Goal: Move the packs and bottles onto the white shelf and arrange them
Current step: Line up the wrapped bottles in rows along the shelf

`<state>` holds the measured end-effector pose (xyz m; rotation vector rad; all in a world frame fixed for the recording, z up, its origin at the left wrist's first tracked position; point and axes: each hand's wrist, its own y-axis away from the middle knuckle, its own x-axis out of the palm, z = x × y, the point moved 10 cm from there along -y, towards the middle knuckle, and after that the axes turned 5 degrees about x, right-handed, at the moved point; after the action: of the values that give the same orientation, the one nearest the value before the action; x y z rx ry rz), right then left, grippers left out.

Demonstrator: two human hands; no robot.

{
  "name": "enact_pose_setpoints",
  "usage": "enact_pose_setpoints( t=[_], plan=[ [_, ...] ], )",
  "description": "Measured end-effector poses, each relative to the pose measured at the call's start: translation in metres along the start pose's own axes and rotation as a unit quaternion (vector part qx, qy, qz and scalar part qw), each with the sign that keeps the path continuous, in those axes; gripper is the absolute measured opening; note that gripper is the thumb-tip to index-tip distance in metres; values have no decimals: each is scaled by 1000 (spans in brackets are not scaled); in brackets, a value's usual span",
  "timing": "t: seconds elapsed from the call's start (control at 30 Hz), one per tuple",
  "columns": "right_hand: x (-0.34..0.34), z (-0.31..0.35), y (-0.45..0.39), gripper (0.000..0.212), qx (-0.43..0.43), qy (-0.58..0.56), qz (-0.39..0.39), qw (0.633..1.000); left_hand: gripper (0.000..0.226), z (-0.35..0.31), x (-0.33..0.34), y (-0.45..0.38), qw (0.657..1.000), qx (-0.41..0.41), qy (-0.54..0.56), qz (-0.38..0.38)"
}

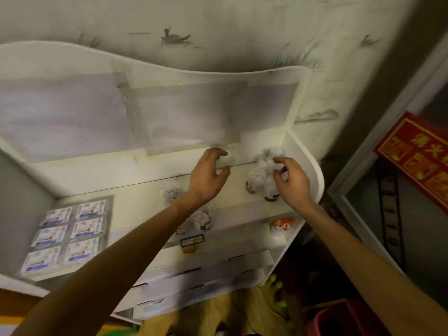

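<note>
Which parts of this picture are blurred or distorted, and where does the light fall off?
Head view: the bottles by the right hand are smeared by motion; the left hand is sharper; the white shelf edges bow from the wide lens; the corners go dark.

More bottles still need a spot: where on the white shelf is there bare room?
Bare room: the white shelf board between the blue-and-white packs and the small clear bottle by the left hand. Crowded: the right end, where two white-wrapped bottles stand by the right hand.
</note>
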<state>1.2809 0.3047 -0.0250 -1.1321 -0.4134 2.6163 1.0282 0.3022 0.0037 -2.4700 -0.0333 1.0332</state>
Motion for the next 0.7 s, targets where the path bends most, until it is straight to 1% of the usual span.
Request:
enact_pose_setpoints(
  t=[0.07,0.13,0.17,0.23,0.27,0.33,0.43,0.5,0.6,0.7],
  plan=[
    [7,-16,1,40,7,79,60,995,47,-10,35,-12,995,-10,-17,93],
    [17,-26,7,42,1,143,118,983,58,-17,70,-19,981,-3,-61,183],
    [18,-26,9,39,-11,159,129,979,63,-19,84,-21,972,2,-85,218],
    [13,-21,13,36,-47,179,120,975,69,-16,108,-22,957,-8,-114,265],
    [11,-17,14,36,-69,193,114,972,70,-14,116,-22,953,-18,-122,276],
    [9,-16,16,42,-102,221,119,963,68,-13,126,-22,952,-24,-131,274],
    [14,-22,22,54,-118,263,148,946,60,-16,127,-25,958,-22,-148,243],
    [13,-25,23,53,-122,277,145,942,62,-16,124,-28,959,-26,-159,232],
    [10,-24,23,51,-128,281,137,941,75,-15,124,-30,952,-24,-170,252],
    [9,-23,22,55,-130,277,140,942,73,-14,124,-31,942,-15,-189,276]
  ],
)
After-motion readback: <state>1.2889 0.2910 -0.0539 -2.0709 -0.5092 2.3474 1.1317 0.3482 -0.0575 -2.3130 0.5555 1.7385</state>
